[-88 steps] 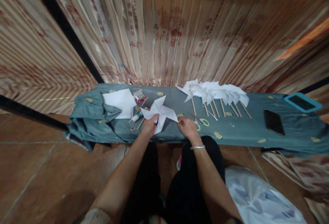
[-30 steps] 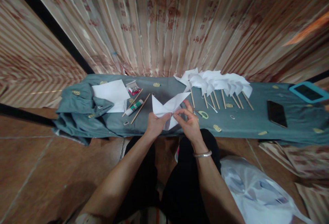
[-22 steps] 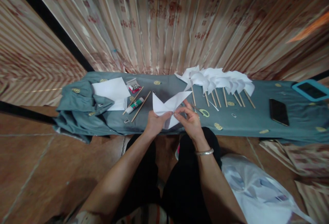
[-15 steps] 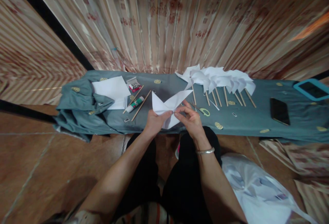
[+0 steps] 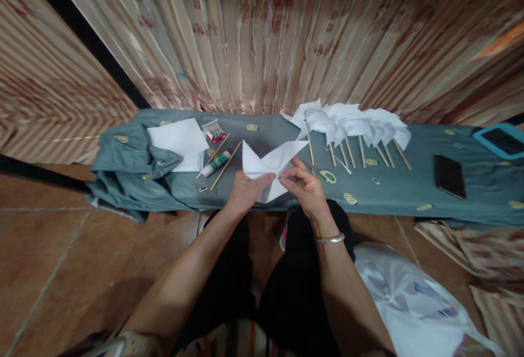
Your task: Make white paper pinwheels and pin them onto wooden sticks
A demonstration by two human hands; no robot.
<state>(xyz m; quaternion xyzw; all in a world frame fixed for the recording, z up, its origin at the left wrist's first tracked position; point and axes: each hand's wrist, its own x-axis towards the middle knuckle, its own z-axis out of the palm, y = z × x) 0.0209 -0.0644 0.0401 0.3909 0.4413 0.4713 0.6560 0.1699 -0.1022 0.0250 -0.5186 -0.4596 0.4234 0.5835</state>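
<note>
A white paper pinwheel (image 5: 268, 163), its points folded in and no stick visible on it, is held over the front of the bench. My left hand (image 5: 246, 189) grips its lower left side, with the thumb laid across the paper toward the centre. At that centre, my right hand (image 5: 303, 185) pinches a tiny dark pin-like thing between thumb and forefinger; its exact shape is too small to see. The other right fingers are curled near the paper's right edge.
Finished pinwheels on sticks (image 5: 347, 122) overlap at the back right. Green-handled scissors (image 5: 327, 176), a phone (image 5: 449, 176) and a blue-framed tablet (image 5: 501, 141) lie rightward. Leftward are paper sheets (image 5: 180, 137), a tack box (image 5: 215, 132), a glue stick (image 5: 215, 164) and loose sticks (image 5: 226, 166).
Both hands keep almost the same hold on the pinwheel. The right thumb and forefinger have shifted very slightly at its centre, and the camera view has moved a little.
</note>
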